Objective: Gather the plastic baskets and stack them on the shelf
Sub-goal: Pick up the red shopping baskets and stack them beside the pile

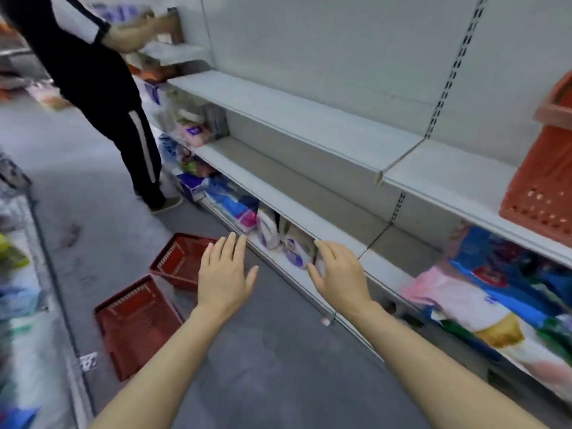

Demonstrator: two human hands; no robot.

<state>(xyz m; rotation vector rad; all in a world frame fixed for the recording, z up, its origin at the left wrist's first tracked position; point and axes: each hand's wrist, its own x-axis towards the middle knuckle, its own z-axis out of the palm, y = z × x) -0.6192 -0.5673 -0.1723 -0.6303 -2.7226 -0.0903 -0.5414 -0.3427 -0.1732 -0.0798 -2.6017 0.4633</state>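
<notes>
Two red plastic baskets lie on the grey floor at the lower left: the nearer basket (136, 325) and a farther basket (178, 260) just beyond it. My left hand (224, 274) hovers open, fingers spread, over the farther basket's right edge. My right hand (339, 274) is open too, in front of the low shelf edge, holding nothing. An orange-red basket (544, 181) stands on the upper shelf (433, 178) at the far right.
Another person (93, 82) in dark clothes stands at the shelving on the left, handling goods. Packaged goods (464, 295) fill the lower shelves. A second rack (18, 274) borders the aisle on the left.
</notes>
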